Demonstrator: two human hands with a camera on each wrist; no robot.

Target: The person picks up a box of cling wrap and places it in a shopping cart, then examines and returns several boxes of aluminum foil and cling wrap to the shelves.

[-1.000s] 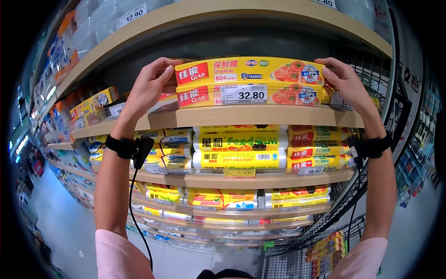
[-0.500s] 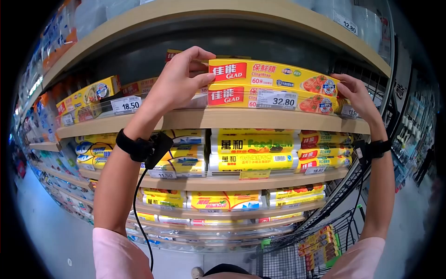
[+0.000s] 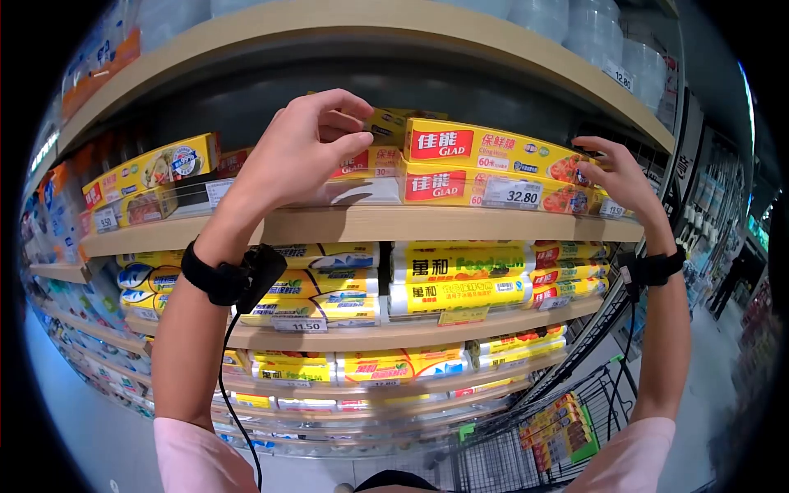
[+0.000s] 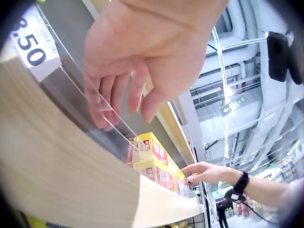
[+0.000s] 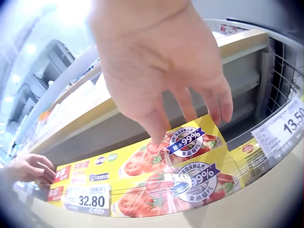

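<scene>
Two long yellow cling wrap boxes lie stacked on the upper shelf, the top box (image 3: pixel 501 154) over the lower box (image 3: pixel 468 187), behind a clear strip with a 32.80 tag (image 3: pixel 511 195). My left hand (image 3: pixel 300 148) is off the boxes, left of their end, its fingers loosely bent with nothing held. My right hand (image 3: pixel 620 177) is at the right end of the top box, thumb by its front face; in the right wrist view the fingers of the right hand (image 5: pixel 166 71) reach over its top edge without a clear grip.
More yellow boxes (image 3: pixel 152 172) stand at the left of this shelf (image 3: pixel 353 226). Wrapped rolls (image 3: pixel 460 294) fill the shelf below. A wire cart (image 3: pixel 493 468) at the lower right holds several boxes (image 3: pixel 555 431). Another shelf board (image 3: pixel 394 18) runs overhead.
My left hand has come away from the left end of the boxes, which now appear further right in view. My right hand remains at their right end.
</scene>
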